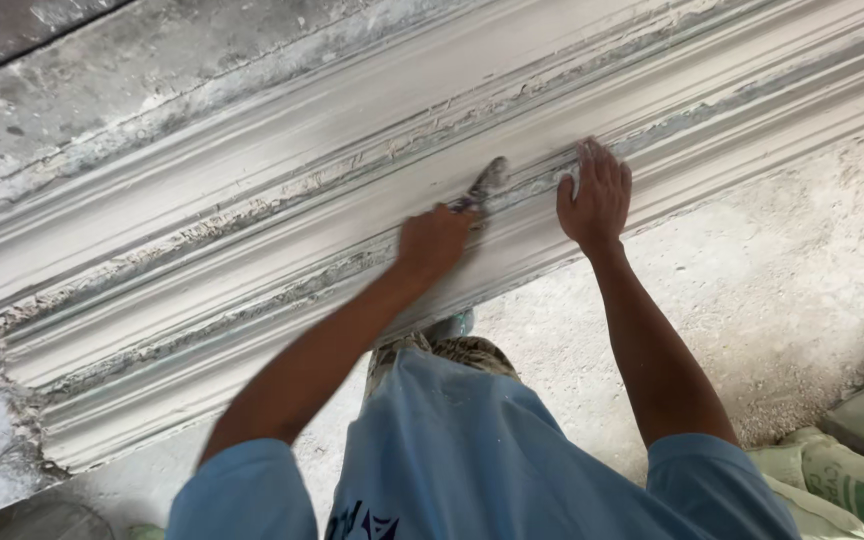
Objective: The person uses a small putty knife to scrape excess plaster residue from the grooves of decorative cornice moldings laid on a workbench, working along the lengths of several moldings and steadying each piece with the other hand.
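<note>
A long white plaster moulding [252, 230] with several ridges and grooves runs diagonally across the view, lying on a rough concrete surface. My left hand [434, 243] is closed around a small plaster-caked blade tool [484, 184], whose tip rests in a groove of the moulding. My right hand [595, 195] lies flat with fingers spread on the moulding just to the right of the tool. Both forearms reach up from my light blue shirt at the bottom.
Grey concrete floor [782, 270] spreads to the right of the moulding. Pale green sacks [842, 470] lie at the bottom right corner. The moulding's rough broken end [32, 420] is at the lower left, with a dusty slab [72, 90] beyond it.
</note>
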